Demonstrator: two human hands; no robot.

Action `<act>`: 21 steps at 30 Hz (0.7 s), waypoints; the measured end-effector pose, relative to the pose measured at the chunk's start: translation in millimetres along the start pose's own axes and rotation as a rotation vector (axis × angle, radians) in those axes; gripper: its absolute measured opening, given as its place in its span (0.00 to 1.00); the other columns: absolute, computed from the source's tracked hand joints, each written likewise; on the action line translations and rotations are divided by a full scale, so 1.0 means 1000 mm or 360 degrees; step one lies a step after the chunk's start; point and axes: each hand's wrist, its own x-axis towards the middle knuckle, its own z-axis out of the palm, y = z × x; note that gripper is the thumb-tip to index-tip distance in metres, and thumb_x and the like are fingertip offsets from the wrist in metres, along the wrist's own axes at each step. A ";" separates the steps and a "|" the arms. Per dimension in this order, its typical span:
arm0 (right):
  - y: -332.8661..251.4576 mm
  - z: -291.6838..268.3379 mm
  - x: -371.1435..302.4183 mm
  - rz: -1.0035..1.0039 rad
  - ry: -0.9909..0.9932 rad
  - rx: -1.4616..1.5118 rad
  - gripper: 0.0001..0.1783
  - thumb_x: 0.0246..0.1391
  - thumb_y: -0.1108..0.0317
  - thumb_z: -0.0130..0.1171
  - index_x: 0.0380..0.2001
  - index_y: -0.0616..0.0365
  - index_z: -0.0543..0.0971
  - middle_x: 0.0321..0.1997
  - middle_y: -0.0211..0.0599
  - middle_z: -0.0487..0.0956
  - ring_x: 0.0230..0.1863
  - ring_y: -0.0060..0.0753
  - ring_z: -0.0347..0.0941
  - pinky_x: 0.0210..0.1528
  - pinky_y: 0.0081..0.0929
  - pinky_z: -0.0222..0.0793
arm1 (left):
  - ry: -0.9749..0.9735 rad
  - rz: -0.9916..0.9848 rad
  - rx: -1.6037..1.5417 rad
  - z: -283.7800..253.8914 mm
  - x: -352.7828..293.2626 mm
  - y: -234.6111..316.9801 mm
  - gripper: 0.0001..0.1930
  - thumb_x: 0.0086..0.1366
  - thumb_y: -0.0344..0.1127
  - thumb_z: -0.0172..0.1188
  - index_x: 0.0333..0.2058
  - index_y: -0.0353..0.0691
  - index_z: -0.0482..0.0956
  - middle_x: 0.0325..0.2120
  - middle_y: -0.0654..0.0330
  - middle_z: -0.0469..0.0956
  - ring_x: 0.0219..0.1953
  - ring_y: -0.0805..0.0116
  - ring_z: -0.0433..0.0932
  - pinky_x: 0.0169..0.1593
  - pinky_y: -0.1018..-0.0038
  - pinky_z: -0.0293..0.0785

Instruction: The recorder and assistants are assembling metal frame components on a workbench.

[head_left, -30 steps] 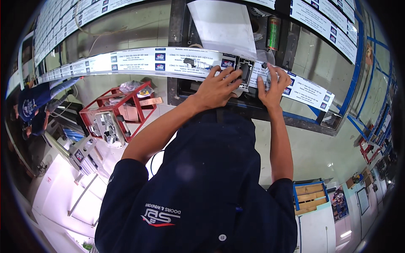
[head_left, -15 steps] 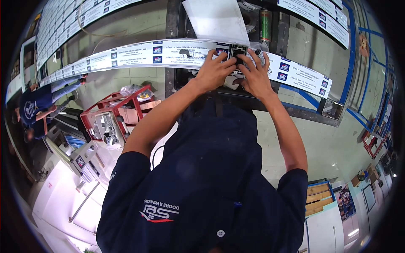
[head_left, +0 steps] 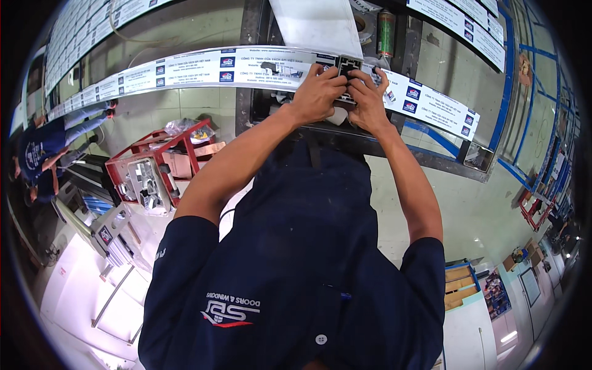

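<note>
A long bar wrapped in white and blue printed film (head_left: pixel 185 69) runs across in front of me. At its middle stands a short black profile piece (head_left: pixel 350 64), its hollow, slotted end showing. My left hand (head_left: pixel 317 95) grips this piece from the left, fingers bent and the tips pressed against it. From the other side my right hand (head_left: pixel 370 102) closes on it too, with the thumb low and one finger raised. The fingers hide most of the piece. A small dark grey part (head_left: pixel 269 65) lies on the film left of my left hand.
Beyond the bar are a white sheet (head_left: pixel 314 28) and a green and orange spray can (head_left: pixel 385 34). A dark metal frame (head_left: pixel 425 154) supports the bar. On the left stands a red cart (head_left: pixel 191 145) with metal parts; another person (head_left: pixel 46 148) is farther left.
The view has shifted slightly. My right hand's fingers have drawn in closer around the black profile piece, while my left hand keeps nearly the same place on it.
</note>
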 end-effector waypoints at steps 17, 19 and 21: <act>-0.017 -0.019 -0.007 -0.0069 0.0039 -0.0289 0.19 0.50 0.62 0.77 0.45 0.55 0.87 0.61 0.24 0.80 0.74 0.35 0.67 0.80 0.65 0.42 | -0.0265 0.0036 0.0115 -0.038 -0.005 -0.002 0.20 0.58 0.31 0.73 0.51 0.43 0.85 0.62 0.62 0.78 0.62 0.59 0.74 0.62 0.58 0.70; -0.019 -0.014 -0.013 0.0056 0.0027 -0.0292 0.18 0.50 0.66 0.76 0.45 0.56 0.87 0.60 0.23 0.80 0.67 0.38 0.70 0.73 0.61 0.52 | -0.0269 0.0012 0.0115 -0.034 -0.005 0.005 0.20 0.59 0.31 0.72 0.52 0.42 0.85 0.62 0.61 0.78 0.61 0.59 0.75 0.62 0.57 0.71; -0.017 -0.010 -0.010 0.0054 -0.0011 -0.0302 0.19 0.47 0.69 0.75 0.45 0.56 0.87 0.59 0.25 0.80 0.62 0.39 0.71 0.69 0.57 0.55 | -0.0417 -0.0030 0.0193 -0.028 -0.004 0.008 0.18 0.61 0.30 0.69 0.51 0.38 0.85 0.62 0.61 0.78 0.60 0.59 0.75 0.61 0.57 0.71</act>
